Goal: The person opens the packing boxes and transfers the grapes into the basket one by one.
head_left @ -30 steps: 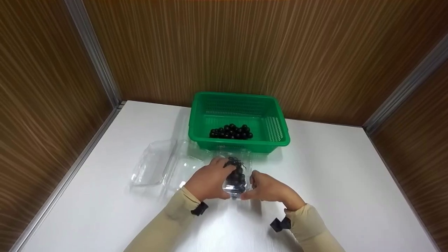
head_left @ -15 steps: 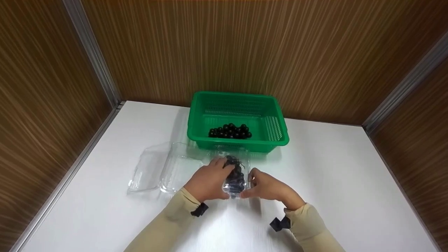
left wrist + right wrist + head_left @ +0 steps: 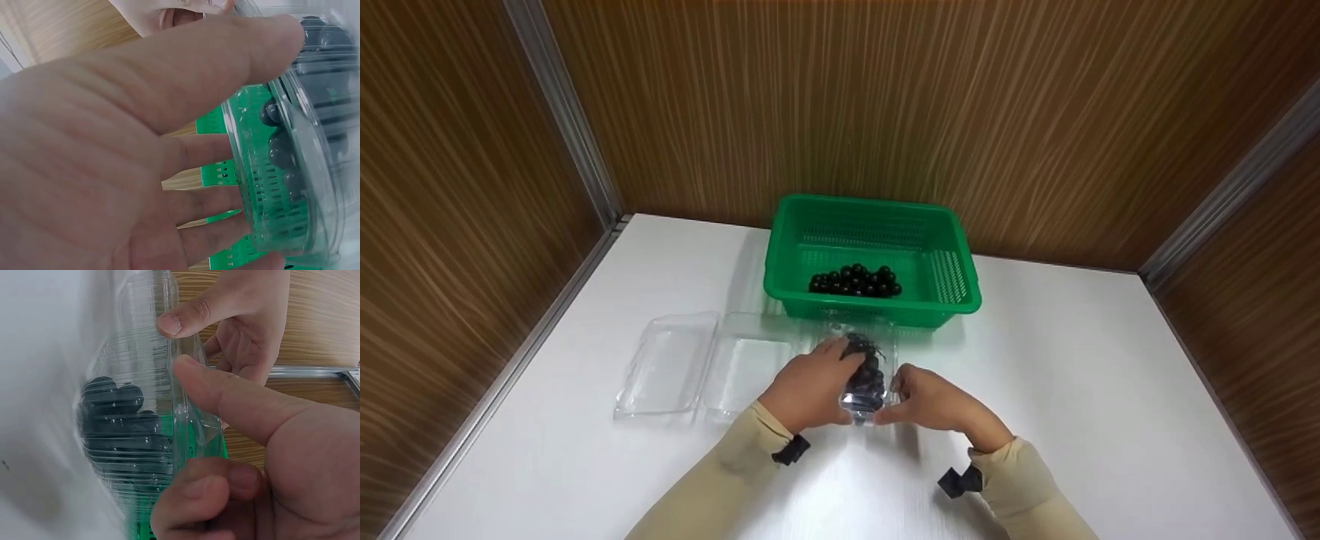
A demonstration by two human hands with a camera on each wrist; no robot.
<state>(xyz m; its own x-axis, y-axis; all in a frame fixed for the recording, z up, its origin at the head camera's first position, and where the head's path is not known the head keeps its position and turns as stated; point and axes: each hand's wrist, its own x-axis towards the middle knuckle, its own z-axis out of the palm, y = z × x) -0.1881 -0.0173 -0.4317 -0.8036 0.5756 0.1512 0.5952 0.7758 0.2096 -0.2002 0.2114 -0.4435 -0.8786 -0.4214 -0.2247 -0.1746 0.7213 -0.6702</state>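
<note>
A clear plastic clamshell box [image 3: 889, 341] with a bunch of dark grapes [image 3: 864, 375] inside lies in front of the green basket. Over its left side spreads my left hand [image 3: 808, 384], fingers extended and thumb at the near edge. In the left wrist view that thumb [image 3: 225, 53] lies along the rim, with the fingers straight against the box's side. At the near right corner, my right hand [image 3: 934, 399] pinches the rim between thumb and curled fingers. The right wrist view shows its thumb [image 3: 225, 391] on the rim and the dark grapes [image 3: 121, 422] through the ribbed plastic.
A green basket [image 3: 877, 306] stands behind the box, holding another bunch of dark grapes [image 3: 855, 282]. To the left lies a second clear clamshell [image 3: 664, 367], opened flat in two halves, one close beside my left hand. Wood-grain walls [image 3: 840, 105] enclose the white table [image 3: 1072, 360].
The opened clamshell at the left has slid leftward and settled flatter, its two halves spread wider. Both hands and the grape-filled box have stayed nearly still.
</note>
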